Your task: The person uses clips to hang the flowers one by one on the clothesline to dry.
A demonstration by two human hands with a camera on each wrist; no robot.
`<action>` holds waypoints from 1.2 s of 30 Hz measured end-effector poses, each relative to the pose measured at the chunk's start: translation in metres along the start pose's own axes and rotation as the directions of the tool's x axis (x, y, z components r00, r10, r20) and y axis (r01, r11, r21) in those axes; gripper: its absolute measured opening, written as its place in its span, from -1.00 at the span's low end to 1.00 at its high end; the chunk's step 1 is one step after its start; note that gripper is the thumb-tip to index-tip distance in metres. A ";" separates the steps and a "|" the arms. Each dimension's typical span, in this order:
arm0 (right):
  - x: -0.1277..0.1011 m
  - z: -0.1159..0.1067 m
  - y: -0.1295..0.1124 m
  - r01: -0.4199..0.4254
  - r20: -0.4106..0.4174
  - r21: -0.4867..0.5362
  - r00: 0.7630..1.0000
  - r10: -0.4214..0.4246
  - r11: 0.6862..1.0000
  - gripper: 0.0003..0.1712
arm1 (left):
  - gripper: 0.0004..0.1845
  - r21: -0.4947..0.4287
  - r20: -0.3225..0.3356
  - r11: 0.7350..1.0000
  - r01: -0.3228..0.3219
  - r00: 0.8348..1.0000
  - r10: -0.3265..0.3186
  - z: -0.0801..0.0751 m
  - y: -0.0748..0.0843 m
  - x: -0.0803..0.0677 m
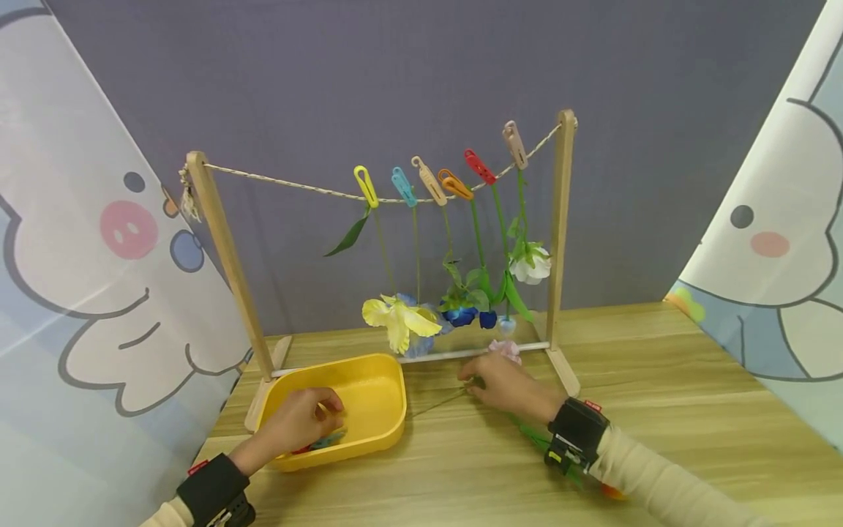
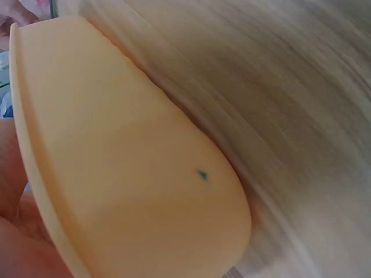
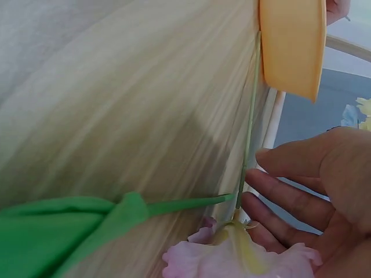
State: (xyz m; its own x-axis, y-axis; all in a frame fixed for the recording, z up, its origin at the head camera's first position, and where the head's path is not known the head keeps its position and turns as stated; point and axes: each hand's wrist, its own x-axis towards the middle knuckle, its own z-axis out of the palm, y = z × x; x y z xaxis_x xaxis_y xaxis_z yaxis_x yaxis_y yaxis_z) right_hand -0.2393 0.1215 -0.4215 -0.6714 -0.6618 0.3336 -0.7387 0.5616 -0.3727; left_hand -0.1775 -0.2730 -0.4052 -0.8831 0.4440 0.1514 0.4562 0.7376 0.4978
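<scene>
My left hand [image 1: 299, 421] reaches into the yellow basket [image 1: 402, 410] in the head view. Its fingers are loosely bent, with a gap to the thumb, just above a blue clothespin [image 1: 327, 439] and a red clothespin [image 1: 301, 449]. My right hand [image 1: 503, 384] is low over the table by a pink artificial flower [image 3: 240, 258]. In the right wrist view its thumb and fingertips are beside the flower's thin green stem [image 3: 253, 104], not closed round it. The stem lies on the table, pointing toward the basket.
A cord [image 1: 283, 179] spans two wooden posts [image 1: 563, 227]. Several coloured clothespins on it hold hanging flowers, including a yellow flower [image 1: 398, 322] and a white flower [image 1: 530, 265]. Beneath my right forearm lies an orange flower [image 1: 612, 492] with green leaves.
</scene>
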 end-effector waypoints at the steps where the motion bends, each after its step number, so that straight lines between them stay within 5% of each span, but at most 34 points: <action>1: -0.001 0.000 0.000 0.001 0.000 -0.012 1.000 -0.001 1.000 -0.72 | -0.85 0.005 0.010 1.000 0.002 1.000 -0.002 0.000 -0.001 0.000; 10: -0.009 -0.002 0.005 0.032 -0.073 -0.170 0.996 -0.045 0.985 -0.76 | -0.75 0.028 0.011 1.000 0.007 1.000 -0.007 0.001 -0.003 -0.003; 19: -0.023 -0.008 0.010 0.004 -0.017 -0.158 1.000 -0.006 0.988 -0.75 | -0.63 0.066 0.057 0.998 -0.016 0.998 0.013 -0.001 -0.006 -0.007; 30: -0.028 -0.021 0.011 -0.046 -0.030 -0.103 0.999 0.044 0.994 -0.53 | -0.75 0.011 0.160 0.993 -0.118 0.980 0.115 -0.005 -0.003 -0.001; 36: -0.029 -0.027 0.011 -0.039 -0.027 -0.128 0.999 0.036 0.991 -0.60 | -0.81 -0.039 0.208 0.990 -0.136 0.968 0.141 -0.005 -0.005 0.004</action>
State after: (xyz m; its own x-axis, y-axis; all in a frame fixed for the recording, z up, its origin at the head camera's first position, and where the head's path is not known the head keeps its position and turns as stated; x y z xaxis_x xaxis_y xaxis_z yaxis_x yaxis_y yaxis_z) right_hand -0.2294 0.1603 -0.4119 -0.6986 -0.6277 0.3434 -0.7136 0.6459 -0.2712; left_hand -0.1840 -0.2770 -0.4031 -0.7678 0.6395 0.0390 0.5672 0.6501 0.5057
